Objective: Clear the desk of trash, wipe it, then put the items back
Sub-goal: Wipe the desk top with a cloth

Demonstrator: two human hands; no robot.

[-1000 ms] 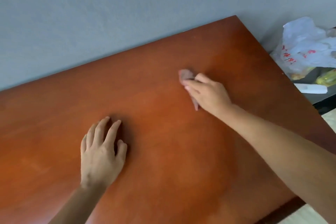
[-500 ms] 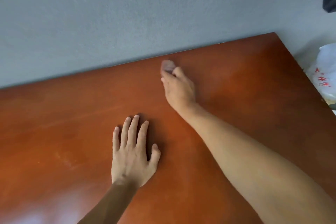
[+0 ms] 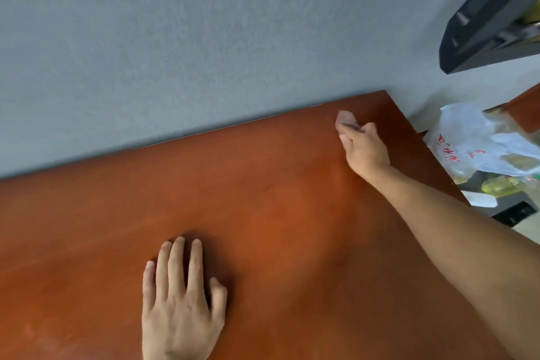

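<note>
The reddish-brown wooden desk (image 3: 263, 213) fills the lower view, its far edge against a grey wall. My right hand (image 3: 363, 149) reaches to the far right corner and grips a small pinkish cloth (image 3: 344, 118), pressing it on the desk top close to the wall. Most of the cloth is hidden under the fingers. My left hand (image 3: 181, 307) lies flat on the desk near the front, fingers straight and together, holding nothing.
Past the desk's right edge sits a white plastic bag with red print (image 3: 479, 143) over yellowish items and a small white object (image 3: 482, 199). A dark shelf or device (image 3: 491, 20) juts from the wall at upper right.
My right hand slid the cloth from mid-desk to the far edge, then right along it toward the back right corner. The left hand stays flat in place.
</note>
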